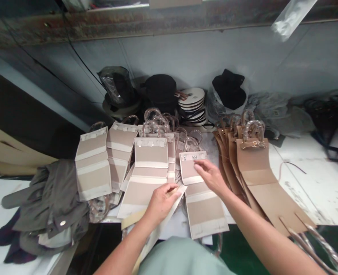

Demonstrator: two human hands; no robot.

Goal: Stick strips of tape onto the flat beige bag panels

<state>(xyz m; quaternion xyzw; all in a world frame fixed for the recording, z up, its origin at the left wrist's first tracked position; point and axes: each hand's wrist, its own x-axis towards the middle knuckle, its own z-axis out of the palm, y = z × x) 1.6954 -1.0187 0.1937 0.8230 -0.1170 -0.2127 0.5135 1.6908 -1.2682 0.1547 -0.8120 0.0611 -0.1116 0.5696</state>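
Lightly, left hand (pixel 161 202) pinching a cream strip (pixel 156 236), right hand (pixel 212 176) open, fingertips on a beige bag panel (pixel 189 168)

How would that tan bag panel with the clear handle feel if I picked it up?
The tan bag panel looks fairly stiff, lying flat with crisp folds, but probably bends at its creases. Its clear handle looks hard and probably heavier, so that end might swing down.

Bag panels (pixel 151 152) and clear handles (pixel 153 118) blocking any forward reach
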